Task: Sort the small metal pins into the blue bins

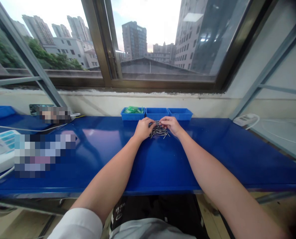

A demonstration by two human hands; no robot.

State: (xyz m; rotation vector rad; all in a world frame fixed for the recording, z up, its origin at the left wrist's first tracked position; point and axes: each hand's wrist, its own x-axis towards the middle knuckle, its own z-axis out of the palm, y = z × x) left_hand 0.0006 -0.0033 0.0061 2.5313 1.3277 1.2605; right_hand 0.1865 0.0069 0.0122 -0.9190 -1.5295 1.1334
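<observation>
Shiny, thin metal pins (159, 131), piled loosely between left hand (144, 128) and right hand (171, 125); fingers pinched, grip contents unclear. Table (162, 166) open nearer the person.

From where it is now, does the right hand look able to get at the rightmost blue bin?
Probably yes: the right hand is just in front of the rightmost blue bin, with nothing visible between, though its fingers are at the metal pieces.
</observation>
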